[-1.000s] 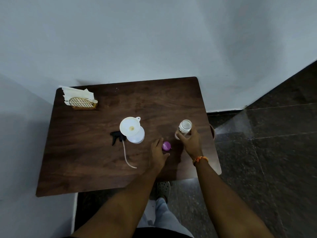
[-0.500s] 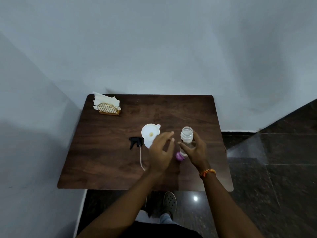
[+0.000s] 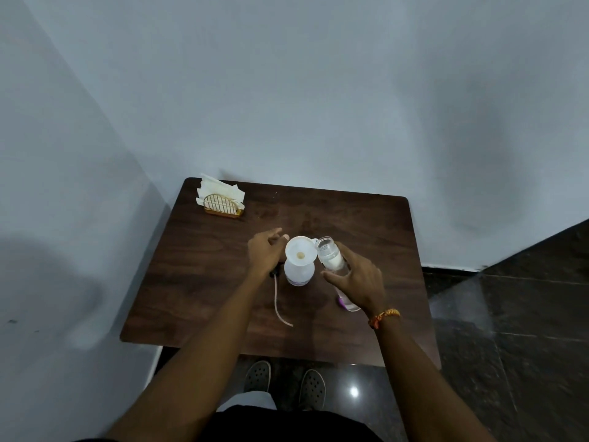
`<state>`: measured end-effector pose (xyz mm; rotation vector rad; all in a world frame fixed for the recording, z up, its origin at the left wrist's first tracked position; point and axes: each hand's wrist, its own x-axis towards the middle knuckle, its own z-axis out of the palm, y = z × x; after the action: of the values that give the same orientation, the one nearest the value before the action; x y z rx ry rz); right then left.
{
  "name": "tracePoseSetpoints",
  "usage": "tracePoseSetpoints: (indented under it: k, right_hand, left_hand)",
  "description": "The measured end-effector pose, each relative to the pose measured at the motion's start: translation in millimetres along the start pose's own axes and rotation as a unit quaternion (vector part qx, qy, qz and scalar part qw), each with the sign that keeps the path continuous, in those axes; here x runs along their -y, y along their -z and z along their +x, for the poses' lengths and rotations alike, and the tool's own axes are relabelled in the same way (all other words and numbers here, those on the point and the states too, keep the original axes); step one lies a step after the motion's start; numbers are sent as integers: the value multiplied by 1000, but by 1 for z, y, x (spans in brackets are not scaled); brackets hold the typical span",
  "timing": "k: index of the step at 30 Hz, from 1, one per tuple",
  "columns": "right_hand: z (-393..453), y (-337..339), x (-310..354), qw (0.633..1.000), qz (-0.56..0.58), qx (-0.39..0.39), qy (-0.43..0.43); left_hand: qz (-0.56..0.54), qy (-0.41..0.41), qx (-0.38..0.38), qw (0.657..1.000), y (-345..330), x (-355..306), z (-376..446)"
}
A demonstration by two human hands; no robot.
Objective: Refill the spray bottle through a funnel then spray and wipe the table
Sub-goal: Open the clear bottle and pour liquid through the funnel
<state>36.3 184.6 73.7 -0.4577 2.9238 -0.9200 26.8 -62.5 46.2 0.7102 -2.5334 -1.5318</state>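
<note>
- Fingers (image 3: 331,275) of right hand (image 3: 358,279) curled round clear plastic refill bottle (image 3: 331,258), uncapped, tilted with its mouth at rim of white plastic funnel (image 3: 300,251).
- Left hand (image 3: 266,253) beside funnel, fingers loosely extended, touching its far-left rim; grip unclear.
- Funnel seated in neck of translucent white spray bottle (image 3: 299,272), upright mid dark wooden tabletop (image 3: 197,282).
- Black trigger sprayer head (image 3: 274,273) with pale dip tube lying left of spray bottle.
- Gold wire napkin holder (image 3: 224,206) with white napkins at far-left corner.
</note>
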Motion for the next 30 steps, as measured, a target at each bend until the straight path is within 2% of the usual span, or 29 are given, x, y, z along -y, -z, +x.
tracePoseSetpoints:
  k: [7, 18, 30]
  right_hand:
    - [3, -11, 21, 998, -48, 44, -19]
    - [1, -9, 41, 989, -91, 92, -70]
    - [1, -4, 54, 985, -117, 100, -81]
  left_hand:
    - [3, 15, 65, 998, -7, 16, 3]
    - [-15, 15, 77, 997, -7, 21, 1]
    - [-40, 3, 93, 995, -8, 27, 7]
